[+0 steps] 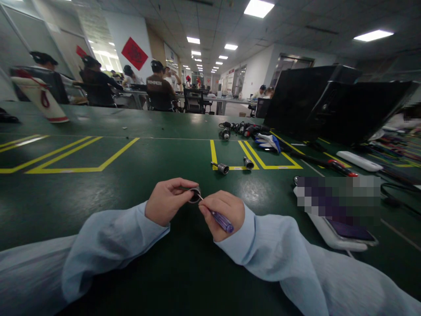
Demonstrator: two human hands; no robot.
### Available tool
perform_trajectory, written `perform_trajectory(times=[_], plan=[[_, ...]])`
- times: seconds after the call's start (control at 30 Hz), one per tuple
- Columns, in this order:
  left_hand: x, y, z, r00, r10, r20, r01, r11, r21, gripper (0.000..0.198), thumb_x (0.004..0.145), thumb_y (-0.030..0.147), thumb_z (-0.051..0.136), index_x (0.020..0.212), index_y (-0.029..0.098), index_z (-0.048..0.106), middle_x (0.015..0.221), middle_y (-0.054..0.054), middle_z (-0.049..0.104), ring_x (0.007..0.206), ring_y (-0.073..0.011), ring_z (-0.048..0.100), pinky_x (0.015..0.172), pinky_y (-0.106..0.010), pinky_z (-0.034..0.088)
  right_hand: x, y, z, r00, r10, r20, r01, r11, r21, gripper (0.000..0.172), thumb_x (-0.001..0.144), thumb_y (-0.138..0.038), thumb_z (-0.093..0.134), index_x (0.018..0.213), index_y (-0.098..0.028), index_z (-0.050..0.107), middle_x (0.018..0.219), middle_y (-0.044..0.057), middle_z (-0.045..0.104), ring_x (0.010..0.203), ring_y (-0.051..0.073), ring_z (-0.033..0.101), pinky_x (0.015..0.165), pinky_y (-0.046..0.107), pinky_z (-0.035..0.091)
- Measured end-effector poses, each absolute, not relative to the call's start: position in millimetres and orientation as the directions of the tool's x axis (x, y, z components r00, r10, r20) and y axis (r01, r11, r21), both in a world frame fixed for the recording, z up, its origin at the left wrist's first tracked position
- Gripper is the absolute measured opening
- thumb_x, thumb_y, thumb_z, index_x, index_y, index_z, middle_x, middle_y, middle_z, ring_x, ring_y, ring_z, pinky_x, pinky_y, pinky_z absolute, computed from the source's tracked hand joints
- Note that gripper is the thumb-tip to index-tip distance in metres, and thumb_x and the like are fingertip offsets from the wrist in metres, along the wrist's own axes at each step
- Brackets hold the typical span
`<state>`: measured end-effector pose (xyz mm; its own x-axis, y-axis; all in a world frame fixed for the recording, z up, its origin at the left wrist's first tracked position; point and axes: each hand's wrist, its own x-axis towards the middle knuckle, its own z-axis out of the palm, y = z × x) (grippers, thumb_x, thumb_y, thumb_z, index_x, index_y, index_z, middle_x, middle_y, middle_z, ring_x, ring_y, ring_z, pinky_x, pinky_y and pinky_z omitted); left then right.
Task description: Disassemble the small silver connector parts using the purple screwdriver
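Observation:
My left hand (169, 200) pinches a small round metal part (195, 195), shaped like a hollow cap or ring, with its opening turned toward my right hand. A screwdriver (223, 222) with a clear purple handle is gripped in my right hand (226, 210). Its thin shaft points into or against the rim of the metal part; the tip itself is too small to make out. Beyond my hands, two metal cylindrical pieces with thin stems, a left one (222, 168) and a right one (248, 163), lie on the green tabletop (131, 188).
Farther back lie a cluster of dark metal parts (241, 128) and a blue-and-white item (268, 142). A phone (350, 229) on a white case and a white bar (359, 161) are to the right. A paper cup (46, 100) stands far left; black monitors (305, 101) rise at back right.

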<state>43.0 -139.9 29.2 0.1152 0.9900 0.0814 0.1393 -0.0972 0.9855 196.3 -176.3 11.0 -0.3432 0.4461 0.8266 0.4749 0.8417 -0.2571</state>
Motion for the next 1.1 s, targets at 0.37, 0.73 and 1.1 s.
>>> perform_trajectory(times=[0.37, 0.73, 1.1], plan=[[41.1, -134.5, 29.6, 0.159, 0.982, 0.107, 0.139, -0.129, 0.982, 0.018, 0.052, 0.016, 0.065, 0.069, 0.012, 0.065, 0.066, -0.003, 0.067, 0.061, -0.015, 0.062, 0.061, -0.027, 0.051, 192.8, -171.3, 6.8, -0.502, 0.34, 0.795, 0.518, 0.855, -0.038, 0.016, 0.078, -0.016, 0.047, 0.073, -0.011, 0.061, 0.069, 0.009, 0.064, 0.062, 0.016, 0.055, 0.056, 0.029, 0.045], [9.9, -46.4, 5.9, 0.116, 0.938, 0.327, 0.253, -0.346, 0.903, 0.05, 0.047, 0.021, 0.069, 0.094, 0.012, 0.056, 0.084, -0.005, 0.062, 0.08, -0.0187, 0.059, 0.078, -0.033, 0.045, 183.7, -112.1, -8.7, 0.064, 0.936, 0.347, -0.217, 0.352, -0.91, 0.027, 0.073, -0.037, 0.052, 0.072, -0.012, 0.064, 0.065, 0.007, 0.066, 0.057, 0.015, 0.062, 0.061, 0.03, 0.053], [0.3, 7.5, 6.4, 0.478, 0.733, 0.484, 0.638, -0.668, 0.383, 0.025, 0.06, 0.036, 0.058, 0.071, 0.015, 0.051, 0.068, -0.002, 0.054, 0.065, -0.0159, 0.05, 0.063, -0.027, 0.039, 158.2, -62.2, 2.3, 0.071, 0.955, 0.287, -0.315, 0.294, -0.902, 0.008, 0.061, -0.011, 0.048, 0.057, -0.018, 0.048, 0.044, -0.005, 0.057, 0.041, 0.009, 0.053, 0.045, 0.02, 0.045]])
